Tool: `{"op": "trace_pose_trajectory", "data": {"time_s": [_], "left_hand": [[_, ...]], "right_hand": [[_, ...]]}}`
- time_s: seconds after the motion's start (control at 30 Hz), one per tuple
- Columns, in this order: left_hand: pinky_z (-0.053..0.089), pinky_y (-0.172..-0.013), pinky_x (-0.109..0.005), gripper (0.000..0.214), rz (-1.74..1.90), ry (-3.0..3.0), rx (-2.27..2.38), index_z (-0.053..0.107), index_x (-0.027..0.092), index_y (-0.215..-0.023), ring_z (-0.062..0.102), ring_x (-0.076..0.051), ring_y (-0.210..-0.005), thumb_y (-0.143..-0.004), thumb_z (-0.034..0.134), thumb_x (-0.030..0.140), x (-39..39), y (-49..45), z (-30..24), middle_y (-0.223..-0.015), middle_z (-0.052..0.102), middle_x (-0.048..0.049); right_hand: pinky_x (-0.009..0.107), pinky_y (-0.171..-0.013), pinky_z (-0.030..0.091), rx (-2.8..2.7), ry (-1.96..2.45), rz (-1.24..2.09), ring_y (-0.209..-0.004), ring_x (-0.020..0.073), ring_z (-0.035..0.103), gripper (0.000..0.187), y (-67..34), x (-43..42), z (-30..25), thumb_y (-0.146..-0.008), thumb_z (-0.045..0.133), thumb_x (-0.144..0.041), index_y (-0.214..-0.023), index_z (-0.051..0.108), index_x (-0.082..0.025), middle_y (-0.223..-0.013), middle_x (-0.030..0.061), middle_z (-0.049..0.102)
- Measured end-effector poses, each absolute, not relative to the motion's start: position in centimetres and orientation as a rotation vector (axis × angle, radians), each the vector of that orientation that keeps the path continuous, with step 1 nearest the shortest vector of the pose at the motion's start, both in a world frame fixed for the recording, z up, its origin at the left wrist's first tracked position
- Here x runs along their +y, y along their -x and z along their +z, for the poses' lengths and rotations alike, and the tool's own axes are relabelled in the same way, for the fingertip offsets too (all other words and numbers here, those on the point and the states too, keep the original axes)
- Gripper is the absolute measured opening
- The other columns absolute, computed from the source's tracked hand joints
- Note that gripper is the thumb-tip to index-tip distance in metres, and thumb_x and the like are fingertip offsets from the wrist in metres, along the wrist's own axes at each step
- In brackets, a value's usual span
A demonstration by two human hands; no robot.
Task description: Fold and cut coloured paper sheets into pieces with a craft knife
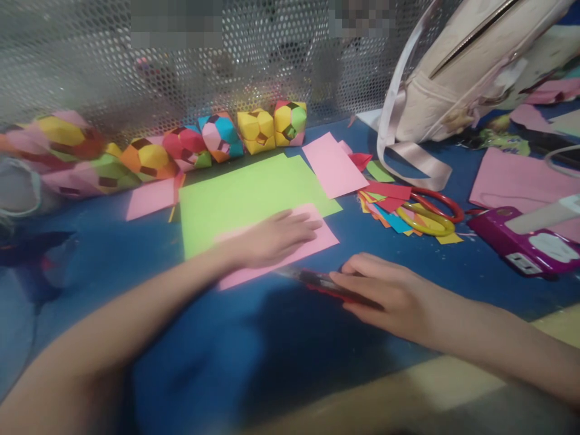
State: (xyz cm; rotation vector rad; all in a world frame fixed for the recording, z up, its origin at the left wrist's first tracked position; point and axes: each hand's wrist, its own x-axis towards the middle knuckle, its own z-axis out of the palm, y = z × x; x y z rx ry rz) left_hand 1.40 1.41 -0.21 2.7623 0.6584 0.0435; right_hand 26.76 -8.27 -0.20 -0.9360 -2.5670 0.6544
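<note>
My left hand (274, 238) lies flat, fingers stretched out, on a pink sheet of paper (251, 275). Beneath that sheet are larger light green sheets (231, 196). My right hand (385, 290) is wrapped round a dark and red utility knife (319, 280). Its thin blade points left and reaches the lower edge of the pink sheet; blur hides whether it touches the paper. Another pink piece (335, 166) overlaps the green sheets' upper right corner.
Folded paper balls (256, 130) line the mesh panel (254, 72) at the back. Scissors (437, 211) rest on coloured scraps at right, near a purple power strip (521, 241) and a pale bag (435, 90). A dark glue gun (36, 260) stands at left on the blue table (203, 362).
</note>
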Motion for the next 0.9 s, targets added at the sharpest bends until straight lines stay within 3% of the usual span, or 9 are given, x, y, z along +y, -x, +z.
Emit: {"op": "trace_pose_trajectory", "data": {"time_s": [0.9], "left_hand": [[0.017, -0.120, -0.047, 0.041, 0.056, -2.765, 0.646, 0.046, 0.018, -0.136, 0.024, -0.023, -0.146, -0.102, 0.024, 0.026, 1.5, -1.3, -0.5, -0.154, 0.038, -0.0065]], "right_hand": [[0.030, -0.069, 0.045, -2.631, 0.850, 0.667, -0.080, 0.0182, 0.054, 0.020, -25.2, -8.0, 0.0, -0.087, 0.058, -0.014, -0.106, 0.064, -0.015, -0.090, 0.0060, 0.055]]}}
